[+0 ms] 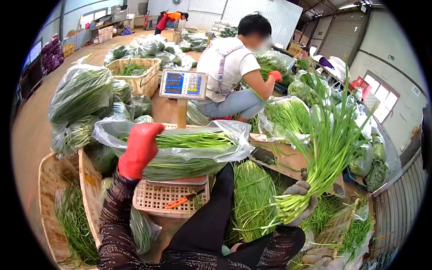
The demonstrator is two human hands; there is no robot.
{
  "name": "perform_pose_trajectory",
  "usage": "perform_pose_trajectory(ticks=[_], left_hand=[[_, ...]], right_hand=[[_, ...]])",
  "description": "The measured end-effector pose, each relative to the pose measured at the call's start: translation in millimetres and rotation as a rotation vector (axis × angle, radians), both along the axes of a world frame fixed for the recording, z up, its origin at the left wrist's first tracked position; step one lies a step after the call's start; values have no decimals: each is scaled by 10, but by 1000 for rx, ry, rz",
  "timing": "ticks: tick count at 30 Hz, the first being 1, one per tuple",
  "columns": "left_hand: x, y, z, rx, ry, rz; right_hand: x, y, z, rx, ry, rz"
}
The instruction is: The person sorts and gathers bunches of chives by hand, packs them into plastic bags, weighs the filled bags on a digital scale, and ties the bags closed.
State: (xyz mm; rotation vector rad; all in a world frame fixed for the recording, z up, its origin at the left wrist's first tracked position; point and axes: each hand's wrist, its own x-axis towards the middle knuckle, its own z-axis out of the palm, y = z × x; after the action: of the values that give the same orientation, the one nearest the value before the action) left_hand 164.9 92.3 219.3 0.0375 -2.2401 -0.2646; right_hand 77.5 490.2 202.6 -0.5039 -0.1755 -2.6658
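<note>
My left hand (142, 148), in a red glove, is closed above the left end of an open plastic bag (240, 130) of long green stalks (193, 141); whether its fingers hold anything is hidden. That bag rests on a scale whose display (183, 84) stands behind it. In a grey glove, my right hand (302, 202) grips a bunch of green stalks (321, 162) near their pale cut ends, leaves pointing up. Beneath and left of that hand lies a large pile of stalks (254, 198). An orange-handled knife (180, 201) lies on a white perforated crate (150, 195) below the bag.
A co-worker (229, 67) squats just beyond the scale, one red glove among the greens. Filled bags (81, 96) and a crate (92, 180) stand at left. Another person (168, 20) bends far back. Bagged greens (364, 157) line the right side, near a corrugated panel (396, 207).
</note>
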Motion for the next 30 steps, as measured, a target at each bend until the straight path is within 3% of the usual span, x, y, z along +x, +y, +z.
perform_pose_trajectory(ticks=[3, 4, 6, 9, 11, 14, 17, 18, 19, 20, 24, 26, 27, 28, 29, 30], left_hand=[[-5, -343, -274, -53, -502, 218], [-34, -378, -353, -51, -499, 220], [-93, -425, -460, -119, -938, 281], [-131, -437, -554, -77, -724, 252], [-189, -447, -532, 81, -641, 217], [-223, -417, -398, 87, -590, 159], [-218, -384, -290, -88, -725, 200], [-247, -428, -374, -157, -675, 211], [-268, -466, -400, -227, -621, 224], [-267, -463, -324, -174, -695, 227], [-359, -772, -424, -223, -526, 342], [-226, -974, -376, -272, -604, 431], [-169, -1139, -526, -20, -442, 277], [-91, -1337, -695, 224, -276, 126], [-20, -1542, -826, 462, -95, -26], [72, -1725, -791, 58, -378, 317]], right_hand=[[-11, 50, -111, 27, -15, 37], [-60, 84, -153, -7, -39, 13], [-125, 142, -116, -20, -70, -32], [-168, 102, 90, -42, 8, -108], [-265, 66, 264, 117, 86, -253], [-403, -302, 634, 109, 279, -213], [-349, -956, 1024, 284, 531, -233], [-375, -1227, 1059, 235, 596, -96], [-272, -1498, 1087, 412, 611, -277], [-588, -1730, 825, 599, 811, -498], [-820, -2675, 433, 1173, 1306, -525], [-1012, -2772, 150, 1312, 1840, -900], [-1234, -2732, -175, 1447, 2053, -773], [-1336, -2664, -368, 1766, 2233, -601], [-1396, -2598, -464, 1842, 2275, -576], [-1422, -2548, -448, 1914, 2287, -558]])
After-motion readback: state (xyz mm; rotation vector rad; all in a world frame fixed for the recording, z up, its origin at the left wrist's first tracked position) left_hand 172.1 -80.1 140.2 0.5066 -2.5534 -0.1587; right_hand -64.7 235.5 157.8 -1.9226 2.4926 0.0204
